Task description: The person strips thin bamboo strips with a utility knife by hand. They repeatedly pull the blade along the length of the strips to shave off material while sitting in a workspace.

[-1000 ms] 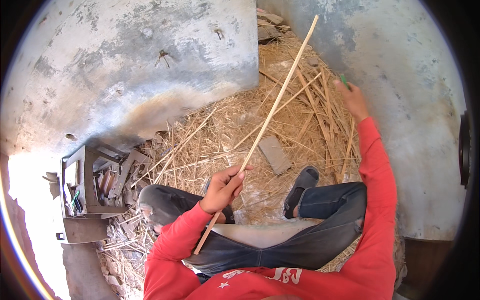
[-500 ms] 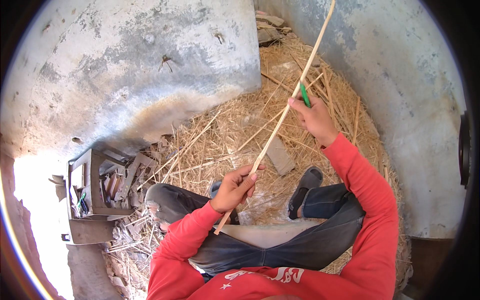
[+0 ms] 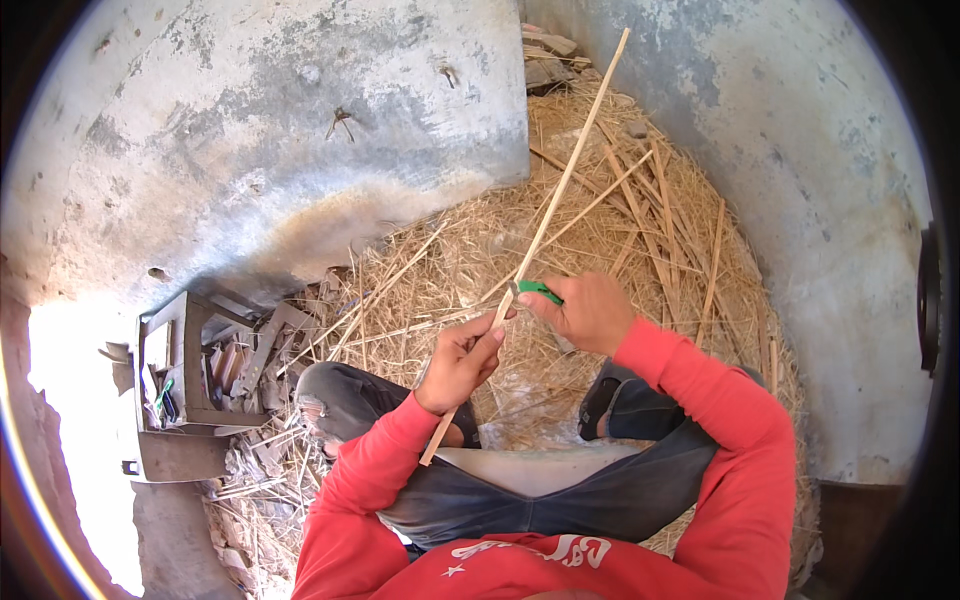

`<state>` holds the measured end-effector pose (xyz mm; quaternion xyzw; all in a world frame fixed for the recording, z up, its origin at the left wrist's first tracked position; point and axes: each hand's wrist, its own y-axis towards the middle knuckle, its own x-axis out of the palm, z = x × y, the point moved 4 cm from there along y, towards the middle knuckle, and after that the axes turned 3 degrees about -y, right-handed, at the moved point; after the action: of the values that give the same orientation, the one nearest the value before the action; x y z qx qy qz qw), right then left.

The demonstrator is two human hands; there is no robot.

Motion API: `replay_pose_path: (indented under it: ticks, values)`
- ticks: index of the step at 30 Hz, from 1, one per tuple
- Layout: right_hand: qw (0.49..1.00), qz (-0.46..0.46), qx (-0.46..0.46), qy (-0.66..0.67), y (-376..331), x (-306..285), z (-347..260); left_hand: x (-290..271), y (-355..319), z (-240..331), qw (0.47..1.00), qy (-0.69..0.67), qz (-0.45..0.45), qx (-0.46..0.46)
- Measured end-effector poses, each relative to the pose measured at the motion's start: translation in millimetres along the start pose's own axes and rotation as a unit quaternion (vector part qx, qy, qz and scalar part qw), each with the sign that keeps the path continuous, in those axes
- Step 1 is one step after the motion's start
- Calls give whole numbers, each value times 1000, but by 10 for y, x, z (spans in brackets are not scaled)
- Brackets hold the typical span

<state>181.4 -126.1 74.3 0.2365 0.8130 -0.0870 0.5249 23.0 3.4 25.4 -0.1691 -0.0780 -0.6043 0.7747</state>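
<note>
A long, thin strip of pale wood or bamboo [image 3: 565,180] slants from my lap up toward the far wall. My left hand [image 3: 461,362] is closed round it near its lower end, and a short tail sticks out below the fist. Just above, my right hand [image 3: 590,310] grips a green-handled knife [image 3: 540,290], whose blade end meets the strip. Most of the blade is too small to make out. The right thumb lies close to the strip beside the knife.
Straw and shavings [image 3: 410,270] cover the floor, with several loose strips [image 3: 665,220] at the right. A wooden box [image 3: 190,375] holding scraps and a green-and-dark tool lies on the left. Worn plaster walls [image 3: 300,100] rise ahead and at the right. My knees and sandalled feet frame the work.
My right hand with the knife has come down along the strip toward my left hand. The strip's far end sits lower in view, and my left hand has shifted slightly.
</note>
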Motion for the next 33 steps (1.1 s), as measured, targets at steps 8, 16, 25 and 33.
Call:
replay_pose_path:
  ticks: [8, 16, 25, 33]
  values:
    - [962, 202, 173, -60, 465, -510, 1306, -147, -301, -5, 985, 169, -16, 3]
    - [926, 301, 217, 62, 101, -1224, 1727, -267, -176, 38, 999, 2, 10, 42]
    - [927, 72, 61, 364, 267, -337, 365, -1, -58, -43, 999, 15, -28, 38]
    - [906, 72, 107, 403, 217, -193, 322, 209, -42, 53, 999, 39, -32, 4]
